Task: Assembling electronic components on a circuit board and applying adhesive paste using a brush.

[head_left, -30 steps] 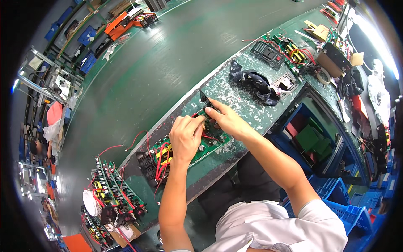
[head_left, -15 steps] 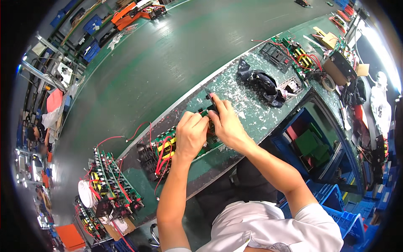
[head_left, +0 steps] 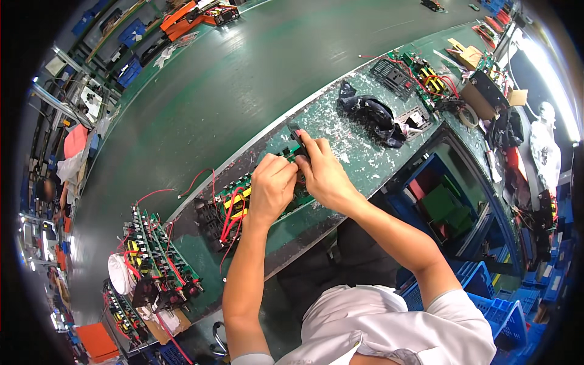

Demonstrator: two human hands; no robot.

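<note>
The circuit board [head_left: 237, 199] lies on the bench [head_left: 359, 149] in front of the person, its long axis running slantwise from near left to far right, with its parts facing up. A black end piece [head_left: 210, 222] sits at its near left end, and red wires [head_left: 229, 220] loop over the yellow parts beside it. At the far right end a black plate [head_left: 294, 129] stands on edge, set crosswise to the board, its own length slanting from far left to near right. The right hand [head_left: 327, 176] is closed on this plate, forefinger stretched along it and thumb bent in toward the board. The left hand [head_left: 272, 185] is just beside it over the middle of the board, fingers curled and thumb drawn in against them; whether they pinch something cannot be told, as the knuckles cover the tips. Both hands hide the board's middle and much of its far right part, and the lower part of the plate is lost behind the right fingers. Where plate and board meet is hard to make out, so contact there is unclear.
</note>
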